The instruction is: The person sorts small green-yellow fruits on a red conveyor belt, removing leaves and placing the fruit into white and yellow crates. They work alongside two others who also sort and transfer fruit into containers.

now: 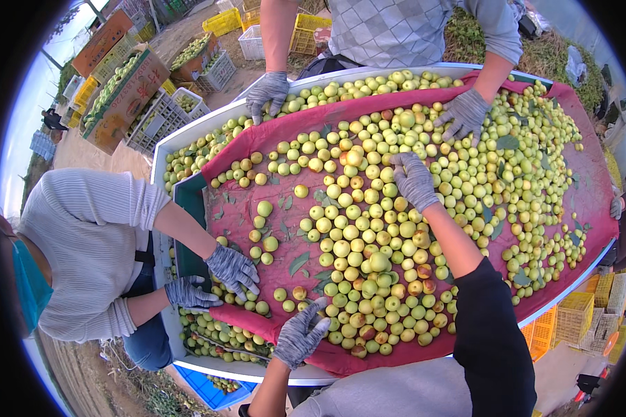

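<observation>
Small round green-yellow fruits [379, 262], some with brown-red patches, lie heaped on a red cloth [257, 208] spread over a pale-rimmed table. My right hand [415, 182], in a grey knit glove, reaches over the middle of the heap. Its fingers are apart and touch the fruits; none is visibly gripped. My left hand [301, 333], gloved alike, hovers at the near edge of the cloth, left of the heap. Its fingers are spread with nothing seen between them. Several loose green leaves [299, 263] lie among the fruits.
At the left, a co-worker's gloved hands [234, 270] work at the cloth's edge. Across the table, another person's gloved hands [464, 115] touch fruits and rim. Fruits fill a trough [222, 340] along the table's side. Crates [576, 316] and fruit-filled cartons [129, 97] stand around.
</observation>
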The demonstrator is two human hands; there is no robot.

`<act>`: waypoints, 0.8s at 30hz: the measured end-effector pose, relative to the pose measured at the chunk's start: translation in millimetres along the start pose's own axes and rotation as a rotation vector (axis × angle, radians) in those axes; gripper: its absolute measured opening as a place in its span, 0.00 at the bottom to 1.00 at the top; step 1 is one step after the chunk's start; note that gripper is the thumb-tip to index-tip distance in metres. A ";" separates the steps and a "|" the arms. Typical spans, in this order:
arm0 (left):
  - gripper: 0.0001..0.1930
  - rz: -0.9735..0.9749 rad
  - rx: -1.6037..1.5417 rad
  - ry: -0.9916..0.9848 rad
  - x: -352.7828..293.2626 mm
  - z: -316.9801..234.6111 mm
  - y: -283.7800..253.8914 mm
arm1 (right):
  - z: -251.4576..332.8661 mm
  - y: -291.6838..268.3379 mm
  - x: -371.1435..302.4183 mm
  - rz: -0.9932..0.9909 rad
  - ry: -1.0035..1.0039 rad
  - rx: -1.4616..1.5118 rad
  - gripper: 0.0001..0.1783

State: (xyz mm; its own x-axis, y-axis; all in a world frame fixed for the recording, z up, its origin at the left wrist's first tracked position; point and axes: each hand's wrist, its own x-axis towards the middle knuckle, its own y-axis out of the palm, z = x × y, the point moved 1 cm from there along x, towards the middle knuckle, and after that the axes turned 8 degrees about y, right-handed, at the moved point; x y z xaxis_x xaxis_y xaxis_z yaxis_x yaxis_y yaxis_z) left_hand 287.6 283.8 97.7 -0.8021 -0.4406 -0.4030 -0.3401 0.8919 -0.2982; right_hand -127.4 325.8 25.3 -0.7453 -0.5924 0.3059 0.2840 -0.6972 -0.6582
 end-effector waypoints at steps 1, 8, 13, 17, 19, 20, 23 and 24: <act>0.27 -0.110 -0.089 0.180 0.2 -20.8 -16.9 | 2.5 8.5 22.5 0.062 0.047 0.060 0.16; 0.26 -0.106 -0.951 1.054 21.4 -78.4 -63.4 | 11.9 70.8 156.5 0.106 0.557 -0.346 0.25; 0.25 -0.043 -0.659 0.136 7.2 1.0 16.7 | -1.8 93.5 162.8 0.181 0.535 -0.514 0.22; 0.24 0.031 -0.793 -0.037 -36.5 34.3 49.3 | 7.3 89.5 152.3 0.292 0.325 -0.541 0.18; 0.25 0.053 -0.808 -0.064 -47.0 44.9 52.6 | 17.4 85.6 146.6 0.411 0.279 -0.551 0.20; 0.26 0.051 -0.888 -0.104 -47.7 49.3 51.4 | 23.8 83.3 139.8 0.479 0.274 -0.598 0.22; 0.33 -0.020 -1.094 -0.180 -43.2 54.7 49.0 | 52.3 70.2 95.4 0.331 0.275 -0.298 0.20; 0.36 -0.048 -1.105 -0.209 -40.8 54.7 47.7 | 66.5 66.9 73.0 0.341 0.293 -0.137 0.19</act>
State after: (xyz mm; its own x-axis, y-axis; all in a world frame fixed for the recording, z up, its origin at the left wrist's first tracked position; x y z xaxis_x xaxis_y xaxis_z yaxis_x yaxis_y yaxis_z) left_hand 330.9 338.8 52.6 -0.7141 -0.3926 -0.5796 -0.6996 0.4294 0.5712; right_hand -122.7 209.1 49.3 -0.7679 -0.6255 -0.1381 0.4748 -0.4111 -0.7782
